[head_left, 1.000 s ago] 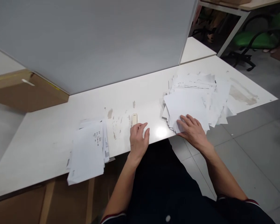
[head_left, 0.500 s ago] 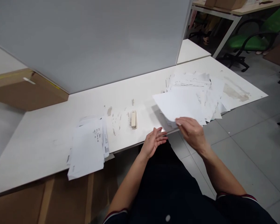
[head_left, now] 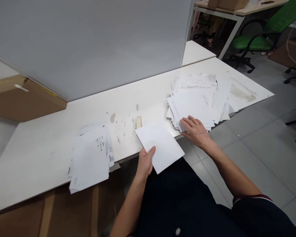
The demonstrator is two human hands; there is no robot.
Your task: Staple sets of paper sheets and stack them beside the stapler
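Pinched between the thumb and fingers of my left hand (head_left: 145, 162) is a white sheet of paper (head_left: 162, 146), held tilted over the table's front edge. My right hand (head_left: 194, 131) lies with fingers stretched out on the near edge of a loose, uneven pile of papers (head_left: 192, 102). Behind the held sheet, a beige stapler (head_left: 138, 122) stands on the table, its near end covered. To the left, a second stack of papers (head_left: 90, 158) with some printed marks juts over the front edge.
The white table (head_left: 51, 141) has worn patches and a grey partition (head_left: 101, 46) along its back. A cardboard box (head_left: 27, 98) stands at the left end, and more cardboard (head_left: 69, 207) is below the table. A green chair (head_left: 251, 44) stands at the far right.
A sheet has come off the right pile and is now in my left hand, which was open before. My right hand has let go of the sheet's edge and rests on the pile.
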